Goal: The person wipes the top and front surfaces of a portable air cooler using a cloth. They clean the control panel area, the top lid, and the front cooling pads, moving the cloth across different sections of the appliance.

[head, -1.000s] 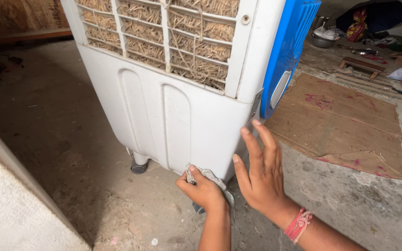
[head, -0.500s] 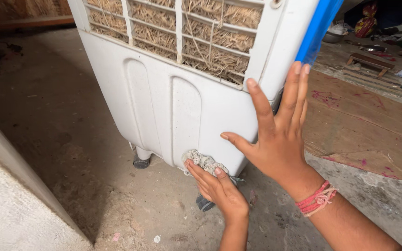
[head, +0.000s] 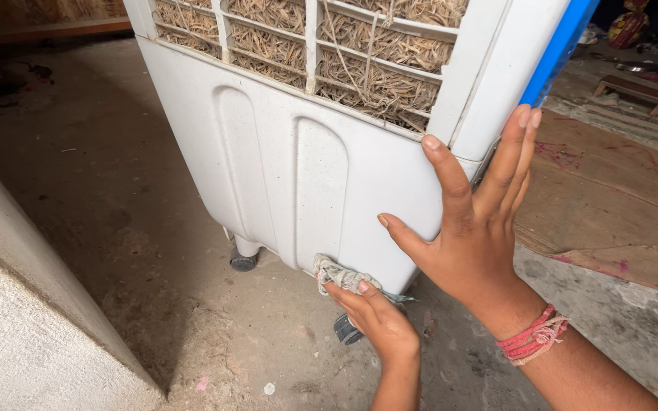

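Observation:
A white plastic air cooler (head: 283, 152) with straw pads behind its grille and a blue front edge stands on small wheels (head: 242, 260). My left hand (head: 375, 316) pinches a grey crumpled cloth (head: 342, 275) against the cooler's bottom edge. My right hand (head: 470, 221), fingers spread, lies flat on the cooler's lower right corner. A red thread band circles my right wrist.
A rough concrete wall (head: 17, 320) runs along the left. The floor is bare dusty concrete. A brown sheet of cardboard (head: 618, 198) with pink stains lies to the right. A low wooden stool (head: 634, 87) and clutter sit at the far right.
My right hand rose from near the floor and pressed flat on the cooler's corner. The left hand with the cloth stayed at the bottom edge. The view moved closer.

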